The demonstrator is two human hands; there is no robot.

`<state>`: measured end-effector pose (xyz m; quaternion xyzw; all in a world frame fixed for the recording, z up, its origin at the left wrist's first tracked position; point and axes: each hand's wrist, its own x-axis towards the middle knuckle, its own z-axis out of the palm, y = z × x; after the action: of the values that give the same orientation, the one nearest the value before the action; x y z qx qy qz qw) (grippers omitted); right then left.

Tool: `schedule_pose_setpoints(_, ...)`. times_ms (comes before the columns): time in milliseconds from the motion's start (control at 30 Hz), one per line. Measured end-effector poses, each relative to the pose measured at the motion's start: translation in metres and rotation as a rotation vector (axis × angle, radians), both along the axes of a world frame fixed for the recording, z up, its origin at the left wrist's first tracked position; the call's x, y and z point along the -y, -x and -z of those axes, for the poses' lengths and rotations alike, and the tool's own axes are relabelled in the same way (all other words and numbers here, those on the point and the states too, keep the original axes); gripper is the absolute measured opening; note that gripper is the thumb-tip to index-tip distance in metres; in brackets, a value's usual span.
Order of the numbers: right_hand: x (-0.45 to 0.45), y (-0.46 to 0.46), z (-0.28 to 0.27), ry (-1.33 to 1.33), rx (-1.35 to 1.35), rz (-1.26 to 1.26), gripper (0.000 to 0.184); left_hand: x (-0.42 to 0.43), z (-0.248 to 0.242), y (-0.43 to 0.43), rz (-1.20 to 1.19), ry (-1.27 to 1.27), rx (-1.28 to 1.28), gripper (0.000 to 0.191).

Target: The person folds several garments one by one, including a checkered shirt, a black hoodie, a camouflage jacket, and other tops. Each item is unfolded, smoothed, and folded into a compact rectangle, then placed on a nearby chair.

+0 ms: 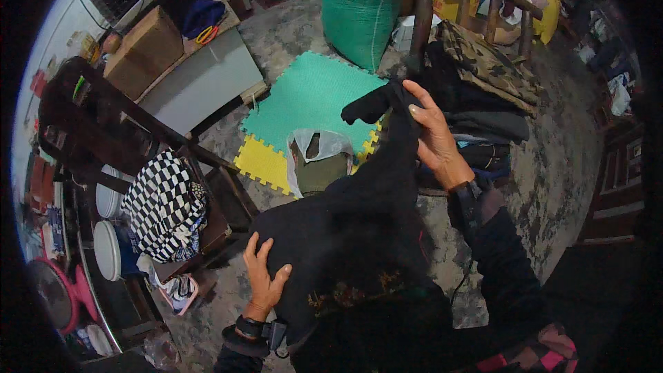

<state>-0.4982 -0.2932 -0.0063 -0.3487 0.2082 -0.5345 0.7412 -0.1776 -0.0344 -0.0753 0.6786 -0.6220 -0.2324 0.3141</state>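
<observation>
A black cloth garment (352, 228) lies spread over the person's lap, with one part raised towards the upper right. My right hand (435, 134) pinches that raised part between thumb and fingers, and a dark flap hangs off to its left. My left hand (265, 272) rests at the garment's left edge, fingers spread, thumb over the cloth. Just beyond the garment, a white plastic bag (323, 147) with olive-coloured cloth in it stands on the foam mat (311, 98). Folded dark clothes (487, 127) and a camouflage garment (481, 62) are piled on a wooden chair beyond my right hand.
A checkered cloth (166, 207) lies on a wooden chair at the left, near lidded buckets (107, 251). A tall green sack (357, 10) stands behind the mat. At the upper left are a cardboard box (145, 52) and orange-handled scissors (207, 35). A pink-rimmed basket (189, 298) sits low at the left.
</observation>
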Motion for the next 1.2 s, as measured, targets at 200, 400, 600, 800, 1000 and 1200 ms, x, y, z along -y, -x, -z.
schedule_pose_setpoints(200, -0.041, -0.005, -0.04, 0.166, -0.138, -0.015, 0.07, 0.034, -0.042, -0.017, -0.092, 0.165, -0.079, 0.039)
schedule_pose_setpoints(400, -0.069, -0.027, -0.048, 0.235, -0.277, -0.185, 0.074, 0.092, -0.077, 0.008, 0.175, 0.202, -0.159, 0.075)
schedule_pose_setpoints(600, -0.081, -0.035, -0.056, 0.27, -0.356, -0.482, 0.07, 0.129, -0.102, 0.046, 0.458, 0.086, -0.099, 0.102)
schedule_pose_setpoints(800, -0.074, -0.041, -0.052, 0.373, -0.381, -0.653, 0.066, 0.119, -0.11, 0.043, 0.586, -0.189, -0.31, 0.102)
schedule_pose_setpoints(1000, -0.07, -0.047, -0.038, 0.403, -0.453, -0.697, 0.064, 0.116, -0.114, 0.046, 0.497, -0.703, -0.59, 0.036)
schedule_pose_setpoints(1200, -0.063, -0.059, -0.036, 0.449, -0.424, -0.719, 0.06, 0.106, -0.109, 0.034, 0.437, -0.453, -0.967, 0.044)
